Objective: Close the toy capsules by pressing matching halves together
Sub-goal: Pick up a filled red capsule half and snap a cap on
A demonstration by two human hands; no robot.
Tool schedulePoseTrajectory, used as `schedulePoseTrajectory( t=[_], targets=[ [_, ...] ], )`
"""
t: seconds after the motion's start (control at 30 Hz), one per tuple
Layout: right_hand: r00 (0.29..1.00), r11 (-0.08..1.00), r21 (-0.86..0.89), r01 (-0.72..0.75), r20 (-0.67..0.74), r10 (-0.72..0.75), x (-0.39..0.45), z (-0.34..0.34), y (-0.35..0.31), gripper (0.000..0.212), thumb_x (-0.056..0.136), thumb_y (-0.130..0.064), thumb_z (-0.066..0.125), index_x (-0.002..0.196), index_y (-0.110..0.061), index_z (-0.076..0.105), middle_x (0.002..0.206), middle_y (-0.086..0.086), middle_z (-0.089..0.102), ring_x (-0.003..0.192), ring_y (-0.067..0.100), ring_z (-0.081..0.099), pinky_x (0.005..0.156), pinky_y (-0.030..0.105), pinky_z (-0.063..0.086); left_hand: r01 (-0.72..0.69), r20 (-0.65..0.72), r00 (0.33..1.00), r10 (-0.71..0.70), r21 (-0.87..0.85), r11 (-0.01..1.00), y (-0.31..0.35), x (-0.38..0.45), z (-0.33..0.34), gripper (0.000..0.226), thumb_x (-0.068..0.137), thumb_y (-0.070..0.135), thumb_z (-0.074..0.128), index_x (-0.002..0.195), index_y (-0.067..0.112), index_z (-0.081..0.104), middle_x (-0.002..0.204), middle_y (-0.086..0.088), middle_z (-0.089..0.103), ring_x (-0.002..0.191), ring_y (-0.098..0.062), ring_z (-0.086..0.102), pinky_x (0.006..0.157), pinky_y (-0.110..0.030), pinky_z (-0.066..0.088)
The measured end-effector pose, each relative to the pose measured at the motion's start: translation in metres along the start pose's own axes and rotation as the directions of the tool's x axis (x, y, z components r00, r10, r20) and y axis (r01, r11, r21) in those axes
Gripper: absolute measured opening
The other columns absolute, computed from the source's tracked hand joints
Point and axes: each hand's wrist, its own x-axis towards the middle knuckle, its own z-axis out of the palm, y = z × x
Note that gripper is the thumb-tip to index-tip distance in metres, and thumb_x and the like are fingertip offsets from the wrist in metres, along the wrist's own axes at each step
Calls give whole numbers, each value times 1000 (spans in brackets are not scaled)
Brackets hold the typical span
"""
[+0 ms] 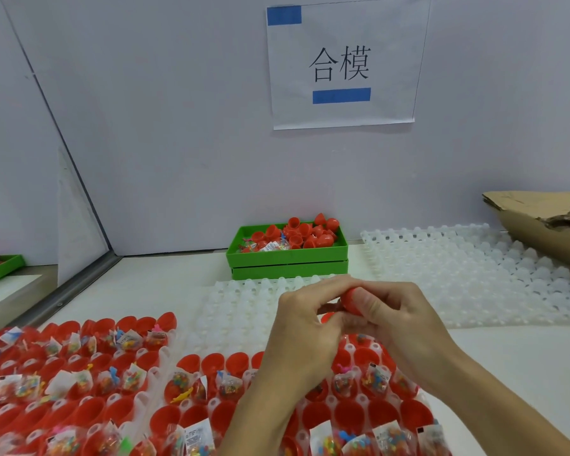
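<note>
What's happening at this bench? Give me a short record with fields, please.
Activity: both hands press a red capsule together above the trays
Left hand: fingers curled round the capsule
Right hand: fingers curled round it from the other side
Near trays: white, holding open red halves, many with small toy packets
Empty trays: white, behind the hands and to the right
Green bin: by the wall, holding loose red halves and a few packets
Wall sign: paper with printed characters and blue tape
Cardboard: far right

Two hands [310,327], two stacked green trays [287,258], one wall sign [343,64], two blue tape strips [341,95]
</note>
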Motion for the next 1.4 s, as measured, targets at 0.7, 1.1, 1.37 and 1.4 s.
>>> schedulePoseTrajectory(
  t=[0.7, 1.1, 1.37, 1.4],
  targets=[
    [907, 713, 566, -414, 326, 268, -3, 5, -21, 41, 86, -33, 61, 104, 3, 70, 100, 25, 65, 90, 30, 67, 86, 40, 56, 212, 23, 977, -211, -170, 962, 10, 2, -4, 42, 79, -3, 70, 98, 35, 69, 90, 12, 69, 85, -18, 69, 79, -32, 60],
    [939, 692, 645, -322, 124, 322, -5, 23, -13, 41, 88, -30, 52, 74, 2, 73, 70, 17, 62, 58, 23, 64, 55, 30, 56, 40, -115, 993, -32, 69, 997, 13, -4, 10, 33, 72, 0, 51, 93, 23, 63, 87, 5, 63, 82, -13, 59, 68, -33, 51],
    [951, 727, 620, -296, 123, 283, -5, 19, -17, 35, 79, -27, 59, 78, 5, 72, 78, 21, 62, 64, 27, 67, 59, 33, 58, 52, -108, 993, -51, 6, 999, 17, -2, 5, 45, 71, -4, 55, 99, 28, 70, 96, 17, 69, 92, 3, 62, 79, -8, 49],
    [951, 726, 620, -298, 127, 281, -4, 17, -18, 34, 79, -27, 60, 80, 5, 72, 78, 22, 62, 65, 27, 67, 60, 32, 58, 88, -84, 992, -90, -27, 996, 17, -2, 3, 44, 73, -3, 60, 102, 27, 74, 98, 19, 70, 97, 4, 63, 83, -9, 48]
  ],
)
